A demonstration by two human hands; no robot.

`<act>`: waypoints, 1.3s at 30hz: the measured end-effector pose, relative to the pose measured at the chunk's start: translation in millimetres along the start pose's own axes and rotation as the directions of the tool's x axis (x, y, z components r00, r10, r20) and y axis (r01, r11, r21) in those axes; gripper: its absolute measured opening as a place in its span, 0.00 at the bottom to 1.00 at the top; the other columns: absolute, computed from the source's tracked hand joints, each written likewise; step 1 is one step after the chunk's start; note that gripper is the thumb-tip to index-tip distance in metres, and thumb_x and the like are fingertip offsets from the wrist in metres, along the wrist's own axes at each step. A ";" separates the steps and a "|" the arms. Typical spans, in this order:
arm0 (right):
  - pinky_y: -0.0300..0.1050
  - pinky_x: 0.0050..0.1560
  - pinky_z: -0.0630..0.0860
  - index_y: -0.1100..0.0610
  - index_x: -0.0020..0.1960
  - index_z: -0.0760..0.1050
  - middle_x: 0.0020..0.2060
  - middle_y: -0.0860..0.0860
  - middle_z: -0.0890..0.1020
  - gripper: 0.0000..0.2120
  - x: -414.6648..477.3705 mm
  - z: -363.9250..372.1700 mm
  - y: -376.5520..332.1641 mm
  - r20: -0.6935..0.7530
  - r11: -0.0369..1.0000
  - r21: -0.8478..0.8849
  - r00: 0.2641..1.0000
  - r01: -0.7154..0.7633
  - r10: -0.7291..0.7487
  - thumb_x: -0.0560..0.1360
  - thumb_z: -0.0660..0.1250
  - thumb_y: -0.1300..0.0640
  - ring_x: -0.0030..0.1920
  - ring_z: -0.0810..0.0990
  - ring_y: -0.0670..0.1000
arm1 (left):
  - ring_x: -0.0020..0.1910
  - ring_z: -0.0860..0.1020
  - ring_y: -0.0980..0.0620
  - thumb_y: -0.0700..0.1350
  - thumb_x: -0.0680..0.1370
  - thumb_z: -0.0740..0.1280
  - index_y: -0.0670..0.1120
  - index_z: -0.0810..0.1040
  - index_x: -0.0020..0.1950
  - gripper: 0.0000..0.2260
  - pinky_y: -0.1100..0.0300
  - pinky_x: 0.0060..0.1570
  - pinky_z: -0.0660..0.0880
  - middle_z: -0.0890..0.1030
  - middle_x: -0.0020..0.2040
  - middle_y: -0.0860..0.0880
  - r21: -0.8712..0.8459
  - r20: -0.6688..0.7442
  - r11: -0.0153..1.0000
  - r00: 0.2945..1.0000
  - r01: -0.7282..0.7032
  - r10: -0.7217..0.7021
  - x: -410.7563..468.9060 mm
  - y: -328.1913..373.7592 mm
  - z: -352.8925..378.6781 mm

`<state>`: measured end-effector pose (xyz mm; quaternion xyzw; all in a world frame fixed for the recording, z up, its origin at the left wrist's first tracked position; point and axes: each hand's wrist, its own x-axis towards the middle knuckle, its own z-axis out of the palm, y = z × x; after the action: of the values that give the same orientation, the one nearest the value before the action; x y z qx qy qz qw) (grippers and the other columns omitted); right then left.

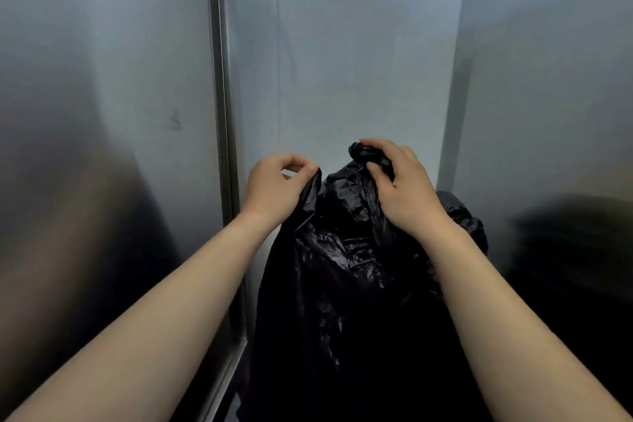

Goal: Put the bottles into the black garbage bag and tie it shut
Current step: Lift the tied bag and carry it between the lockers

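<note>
A black garbage bag [346, 271] hangs upright in front of me, glossy and crumpled, its lower part lost in shadow. My left hand [274, 185] pinches a flap of the bag's upper edge between thumb and fingers. My right hand [397, 185] is closed over the bunched, twisted top of the bag, which pokes out above the fingers. No bottles show; whatever is inside the bag is hidden by the plastic.
Brushed metal wall panels [102, 79] stand close on the left, ahead and on the right, with a vertical metal seam [222, 113] just left of the bag. A second dark plastic bulge [466, 216] sits behind my right wrist.
</note>
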<state>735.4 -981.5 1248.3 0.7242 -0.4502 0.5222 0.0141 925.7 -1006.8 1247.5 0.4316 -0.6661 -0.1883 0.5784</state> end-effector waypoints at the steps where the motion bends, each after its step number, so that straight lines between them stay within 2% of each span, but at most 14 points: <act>1: 0.18 0.47 0.61 0.45 0.65 0.70 0.53 0.52 0.72 0.16 -15.1 10.8 13.9 0.038 0.999 0.004 0.998 -0.043 0.043 0.80 0.59 0.58 0.52 0.71 0.46 | 0.41 0.80 0.47 0.53 0.73 0.69 0.53 0.81 0.40 0.06 0.45 0.47 0.80 0.81 0.41 0.55 0.028 0.031 0.999 0.999 0.030 -0.031 -11.9 -18.7 8.3; 5: 0.16 0.48 0.59 0.46 0.65 0.70 0.57 0.52 0.72 0.16 -67.1 45.4 60.1 0.076 0.981 0.034 0.980 -0.189 0.186 0.80 0.58 0.59 0.53 0.70 0.44 | 0.36 0.77 0.52 0.52 0.74 0.69 0.55 0.79 0.38 0.05 0.48 0.44 0.79 0.79 0.39 0.57 0.008 0.025 0.983 0.983 0.184 -0.184 -55.0 -83.2 33.0; 8: 0.15 0.48 0.58 0.47 0.65 0.70 0.56 0.52 0.72 0.16 -93.1 64.2 82.2 0.093 0.966 0.036 0.964 -0.255 0.251 0.79 0.59 0.59 0.52 0.70 0.44 | 0.34 0.76 0.55 0.53 0.74 0.68 0.56 0.79 0.38 0.05 0.56 0.38 0.75 0.79 0.37 0.57 0.006 0.033 0.969 0.968 0.247 -0.247 -80.7 -118.9 43.2; 10: 0.15 0.47 0.58 0.47 0.66 0.70 0.55 0.52 0.71 0.16 -108.9 75.0 93.6 0.121 0.956 0.032 0.951 -0.291 0.285 0.79 0.59 0.59 0.51 0.70 0.43 | 0.37 0.78 0.56 0.53 0.74 0.69 0.57 0.79 0.39 0.04 0.60 0.39 0.74 0.80 0.38 0.56 0.004 0.067 0.959 0.957 0.283 -0.283 -97.1 -137.6 48.5; 13: 0.16 0.46 0.58 0.47 0.66 0.70 0.54 0.51 0.71 0.16 -131.7 89.8 110.0 0.152 0.943 0.014 0.932 -0.334 0.328 0.79 0.59 0.57 0.47 0.69 0.41 | 0.42 0.79 0.55 0.50 0.74 0.69 0.59 0.78 0.41 0.04 0.61 0.46 0.74 0.81 0.39 0.56 -0.004 0.115 0.943 0.937 0.334 -0.331 -119.9 -160.1 56.6; 15: 0.18 0.45 0.59 0.46 0.66 0.69 0.54 0.51 0.71 0.16 -148.6 100.5 122.6 0.181 0.929 0.002 0.913 -0.371 0.365 0.79 0.59 0.56 0.48 0.69 0.43 | 0.42 0.79 0.56 0.48 0.75 0.69 0.58 0.78 0.41 0.05 0.62 0.46 0.74 0.81 0.39 0.57 0.020 0.147 0.938 0.927 0.346 -0.345 -135.2 -174.4 62.8; 19: 0.17 0.42 0.60 0.45 0.66 0.68 0.53 0.49 0.70 0.16 -198.0 128.0 150.6 0.276 0.882 -0.028 0.844 -0.471 0.460 0.79 0.59 0.55 0.45 0.69 0.42 | 0.46 0.79 0.57 0.46 0.75 0.69 0.52 0.80 0.46 0.02 0.63 0.48 0.74 0.82 0.46 0.53 0.110 0.226 0.911 0.883 0.397 -0.412 -175.8 -214.1 78.3; 22: 0.28 0.40 0.63 0.45 0.67 0.68 0.52 0.51 0.70 0.16 -242.6 150.5 170.6 0.369 0.840 -0.095 0.765 -0.534 0.527 0.80 0.59 0.55 0.46 0.71 0.46 | 0.48 0.78 0.56 0.46 0.75 0.68 0.52 0.80 0.49 0.04 0.62 0.51 0.73 0.81 0.50 0.51 0.229 0.310 0.874 0.819 0.428 -0.483 -216.8 -248.4 87.0; 25: 0.36 0.49 0.64 0.46 0.67 0.67 0.54 0.54 0.71 0.17 -284.9 167.9 184.0 0.474 0.785 -0.150 0.653 -0.601 0.590 0.80 0.59 0.55 0.54 0.74 0.53 | 0.52 0.77 0.55 0.48 0.75 0.68 0.53 0.79 0.55 0.09 0.64 0.52 0.70 0.78 0.53 0.52 0.319 0.367 0.829 0.746 0.460 -0.556 -256.3 -276.4 88.9; 27: 0.39 0.53 0.66 0.48 0.68 0.67 0.56 0.57 0.72 0.17 -306.2 173.3 188.5 0.505 0.769 -0.178 0.613 -0.614 0.607 0.79 0.60 0.55 0.58 0.74 0.56 | 0.54 0.75 0.56 0.49 0.75 0.68 0.53 0.77 0.59 0.12 0.67 0.53 0.67 0.77 0.55 0.53 0.361 0.405 0.809 0.703 0.464 -0.584 -275.0 -288.1 89.0; 29: 0.39 0.55 0.66 0.49 0.68 0.68 0.57 0.59 0.72 0.18 -316.2 174.3 190.8 0.500 0.761 -0.184 0.608 -0.622 0.617 0.79 0.61 0.56 0.59 0.74 0.57 | 0.56 0.74 0.57 0.50 0.75 0.68 0.53 0.76 0.62 0.15 0.69 0.54 0.65 0.76 0.57 0.53 0.379 0.432 0.810 0.688 0.447 -0.582 -285.2 -292.9 89.6; 32: 0.36 0.53 0.65 0.47 0.68 0.68 0.55 0.56 0.72 0.18 -314.6 173.2 191.4 0.452 0.757 -0.166 0.633 -0.632 0.628 0.78 0.62 0.54 0.58 0.75 0.56 | 0.59 0.71 0.59 0.51 0.75 0.68 0.52 0.73 0.66 0.19 0.67 0.58 0.64 0.75 0.62 0.52 0.407 0.457 0.829 0.700 0.384 -0.549 -287.9 -291.3 91.0; 35: 0.32 0.52 0.63 0.47 0.68 0.68 0.55 0.54 0.71 0.19 -312.3 172.7 188.5 0.405 0.773 -0.153 0.674 -0.616 0.617 0.78 0.62 0.53 0.58 0.74 0.55 | 0.65 0.70 0.55 0.52 0.76 0.67 0.52 0.69 0.69 0.23 0.66 0.61 0.63 0.73 0.66 0.51 0.423 0.486 0.841 0.699 0.338 -0.525 -289.5 -286.3 91.4; 39: 0.45 0.63 0.66 0.48 0.71 0.64 0.67 0.58 0.65 0.21 -323.3 173.2 182.3 0.488 0.747 -0.250 0.586 -0.616 0.646 0.78 0.61 0.50 0.66 0.68 0.58 | 0.68 0.67 0.51 0.53 0.76 0.66 0.50 0.66 0.72 0.25 0.60 0.67 0.63 0.70 0.69 0.49 0.471 0.518 0.824 0.657 0.316 -0.548 -297.4 -279.8 90.1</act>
<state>726.7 -968.7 839.0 0.6334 -0.6755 0.2515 -0.2815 929.2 -949.1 833.3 0.5831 -0.7180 -0.3385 0.1729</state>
